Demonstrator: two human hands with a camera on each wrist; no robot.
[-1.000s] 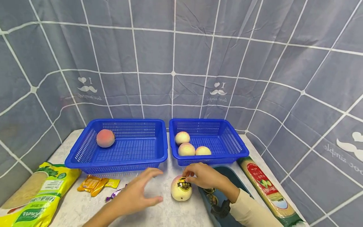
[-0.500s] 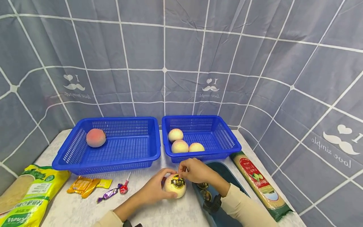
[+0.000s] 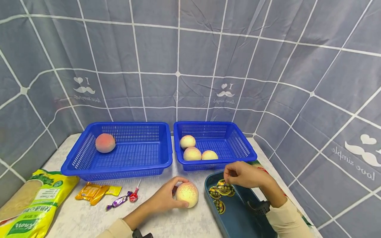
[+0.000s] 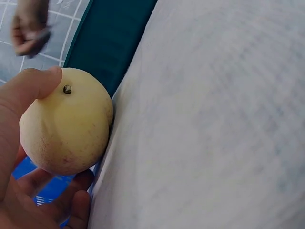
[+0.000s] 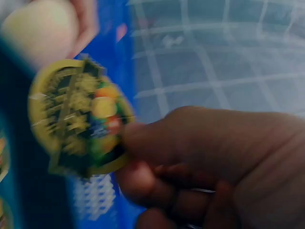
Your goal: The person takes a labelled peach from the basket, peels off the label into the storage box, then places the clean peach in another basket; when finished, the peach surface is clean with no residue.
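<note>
Head view, left hand: the left hand (image 3: 163,199) rested on the desk (image 3: 89,218), its fingers and thumb curled round a pale peach (image 3: 187,194).
Head view, peach: it sat on the desk just beside the left edge of a dark teal tray (image 3: 238,221), in front of the two blue baskets.
Head view, right hand: the right hand (image 3: 244,174) hovered over the far end of the tray, fingertips pinched on a round yellow-and-black sticker (image 3: 221,182).
Head view, tray: more round stickers (image 3: 219,205) lay on its floor.
Head view, left basket (image 3: 119,165): it held one pinkish peach (image 3: 105,142) in its far left corner.
Head view, right basket (image 3: 238,155): it held three pale peaches (image 3: 191,153) grouped at its left side.
Head view, desk clutter: a yellow-green packet (image 3: 32,205), orange sachets (image 3: 95,192) and wrapped candies (image 3: 122,200) lay to the left.
Left wrist view: the thumb (image 4: 35,86) lay over the peach (image 4: 66,129) near its stem, the other fingers wrapped beneath; the peach touched the tray (image 4: 112,40) edge.
Right wrist view: blurred; the right hand (image 5: 205,167) gripped the sticker (image 5: 78,114) by its rim between the fingertips.
</note>
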